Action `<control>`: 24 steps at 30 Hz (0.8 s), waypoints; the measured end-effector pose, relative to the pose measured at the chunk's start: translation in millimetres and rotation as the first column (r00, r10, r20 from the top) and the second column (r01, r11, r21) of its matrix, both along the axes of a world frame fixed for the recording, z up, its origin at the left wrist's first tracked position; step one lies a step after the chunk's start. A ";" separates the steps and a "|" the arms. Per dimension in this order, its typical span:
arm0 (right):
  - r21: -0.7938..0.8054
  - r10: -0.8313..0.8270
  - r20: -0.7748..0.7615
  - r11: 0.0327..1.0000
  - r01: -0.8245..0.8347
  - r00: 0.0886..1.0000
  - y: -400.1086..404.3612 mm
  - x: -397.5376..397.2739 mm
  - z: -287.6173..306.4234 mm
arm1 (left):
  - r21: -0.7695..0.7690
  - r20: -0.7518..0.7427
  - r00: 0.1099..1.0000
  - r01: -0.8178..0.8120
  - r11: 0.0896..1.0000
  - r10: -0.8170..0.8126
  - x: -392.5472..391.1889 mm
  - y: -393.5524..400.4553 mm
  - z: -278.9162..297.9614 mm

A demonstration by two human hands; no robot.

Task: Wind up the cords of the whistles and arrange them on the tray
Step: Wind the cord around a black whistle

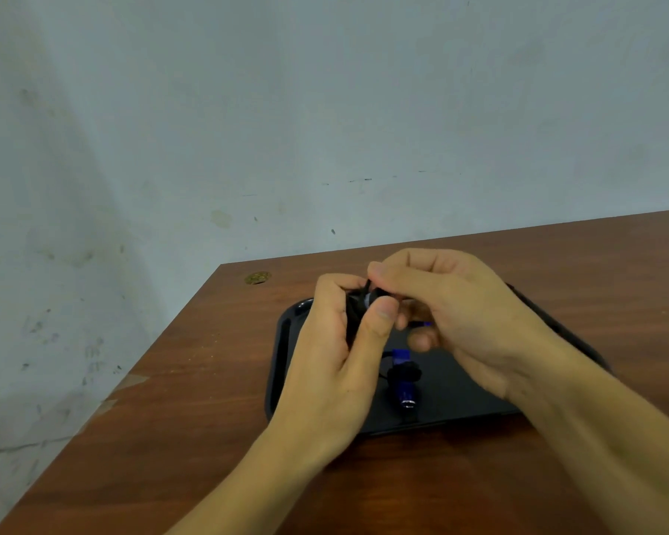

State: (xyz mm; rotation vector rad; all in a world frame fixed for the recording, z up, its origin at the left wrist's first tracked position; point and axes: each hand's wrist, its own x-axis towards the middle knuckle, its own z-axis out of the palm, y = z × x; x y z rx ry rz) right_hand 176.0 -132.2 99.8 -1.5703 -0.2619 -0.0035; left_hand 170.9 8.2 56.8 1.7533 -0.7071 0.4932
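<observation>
A black tray (460,403) lies on the brown wooden table. Above its far left part my left hand (333,353) grips a whistle (367,299) wrapped in black cord; only a small pale part of it shows between thumb and fingers. My right hand (452,310) pinches the black cord (365,286) at the top of that whistle. On the tray below my hands lies a blue whistle (404,390) with black cord bundled around its middle. A further bit of blue (425,324) peeks out under my right fingers; what it belongs to is hidden.
The table (194,399) ends at a pale, stained wall on the left and behind. A small round brass fitting (258,278) sits near the table's far left corner. Bare wood lies left and in front of the tray.
</observation>
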 end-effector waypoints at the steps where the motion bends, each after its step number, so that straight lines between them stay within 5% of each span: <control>1: 0.016 -0.007 0.021 1.000 0.007 1.000 0.9 -0.7 -2.1 | -0.011 -0.020 1.000 0.008 1.000 -0.008 0.3 -0.3 0.6; 7: 0.153 0.014 -0.006 0.988 -0.013 1.000 1.5 1.2 -10.7 | -0.059 -0.127 0.991 0.023 0.998 -0.031 0.6 -3.2 0.9; 12: -0.083 -0.150 0.203 0.982 0.170 0.968 -1.6 4.5 -7.2 | -0.074 -0.185 0.983 -0.023 0.997 0.009 3.9 -2.9 -1.9; 19: -0.227 -0.203 0.479 0.911 0.343 0.854 7.6 -14.1 -5.9 | -0.172 -0.048 0.995 -0.092 0.981 0.085 11.1 -3.7 -1.5; 24: 0.028 -0.135 0.256 0.991 0.132 0.957 11.7 -1.9 -9.9 | -0.233 -0.078 0.989 -0.137 0.963 0.122 12.0 -0.5 -1.4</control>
